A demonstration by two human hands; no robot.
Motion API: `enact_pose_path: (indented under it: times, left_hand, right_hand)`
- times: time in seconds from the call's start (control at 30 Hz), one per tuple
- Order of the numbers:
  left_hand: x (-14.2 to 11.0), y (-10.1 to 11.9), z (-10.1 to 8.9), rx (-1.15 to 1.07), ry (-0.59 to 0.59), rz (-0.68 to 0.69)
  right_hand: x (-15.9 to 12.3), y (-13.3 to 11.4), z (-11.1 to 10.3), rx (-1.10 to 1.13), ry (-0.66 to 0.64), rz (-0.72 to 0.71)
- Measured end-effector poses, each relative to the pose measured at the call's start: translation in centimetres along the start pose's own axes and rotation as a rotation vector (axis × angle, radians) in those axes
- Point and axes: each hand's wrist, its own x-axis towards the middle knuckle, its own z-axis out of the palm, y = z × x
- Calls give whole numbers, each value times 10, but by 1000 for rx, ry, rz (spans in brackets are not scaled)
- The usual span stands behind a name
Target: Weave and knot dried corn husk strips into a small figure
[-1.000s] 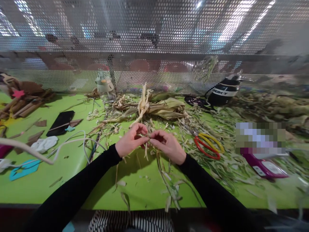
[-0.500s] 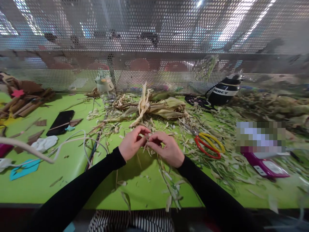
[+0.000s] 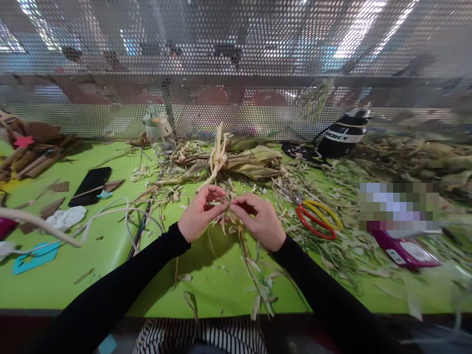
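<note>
My left hand (image 3: 202, 210) and my right hand (image 3: 260, 219) meet fingertip to fingertip above the green table (image 3: 206, 295). Both are closed in a pinch on a small piece of dry husk (image 3: 223, 200), mostly hidden by the fingers. Just beyond them lies a pile of dried corn husks (image 3: 254, 162), with a pale twisted husk piece (image 3: 218, 155) standing up in front of it. Below my right hand, thin husk strips (image 3: 254, 280) trail toward the table's front edge. Scissors (image 3: 317, 219) with red and yellow handles rest to the right among the scraps.
At left lie a black phone (image 3: 90, 187), a white cable (image 3: 86, 231), crumpled tissue (image 3: 66, 218) and a blue paper piece (image 3: 35, 257). A clear bottle (image 3: 160, 132) and a black bottle (image 3: 342, 135) stand behind. A magenta device (image 3: 405, 250) lies right. Perforated metal (image 3: 239, 64) closes the back.
My fingertips have shifted slightly upward and the left fingers have opened out a little around the husk piece. The whole view has moved slightly; the other things stay put.
</note>
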Motion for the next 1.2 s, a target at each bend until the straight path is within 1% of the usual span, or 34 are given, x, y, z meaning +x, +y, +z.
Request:
enact_pose_path:
  times: [0.07, 0.17, 0.23, 0.3, 0.37, 0.47, 0.57, 0.67, 0.73, 0.83, 0.93, 1.0, 1.07, 1.13, 1.2]
  left_hand:
    - [-2, -4, 1, 151, 32, 110]
    - [-5, -10, 1, 338, 33, 233]
    - [-7, -13, 0, 430, 41, 301]
    - [-8, -15, -1, 497, 56, 353]
    - [-7, -15, -2, 546, 57, 373]
    - [-6, -12, -3, 548, 0, 308]
    - [-6, -9, -3, 444, -25, 206]
    - [-6, -5, -1, 350, 17, 167]
    - [-6, -5, 0, 348, 43, 185]
    - [-6, -7, -2, 453, 50, 256]
    - [-8, -11, -3, 603, 35, 326]
    - [-9, -12, -3, 629, 14, 327]
    - [-9, -12, -2, 564, -4, 272]
    - [-9, -10, 0, 450, 4, 198]
    - [-8, -9, 0, 357, 30, 150]
  right_hand:
    - [1, 4, 2, 235, -57, 170]
    - [2, 10, 4, 557, -140, 386]
    - [1, 11, 4, 684, -177, 465]
    - [1, 10, 5, 744, -205, 500]
    - [0, 8, 5, 768, -211, 513]
    - [0, 6, 6, 730, -191, 504]
    - [1, 6, 5, 742, -157, 474]
    - [2, 6, 2, 741, -112, 473]
    - [2, 5, 2, 667, -147, 488]
    - [1, 6, 5, 601, -186, 495]
    - [-1, 5, 7, 595, -125, 487]
    - [-1, 4, 6, 627, -98, 478]
    - [0, 3, 4, 701, -100, 475]
    - [1, 2, 1, 744, -116, 476]
    - [1, 3, -1, 688, -120, 461]
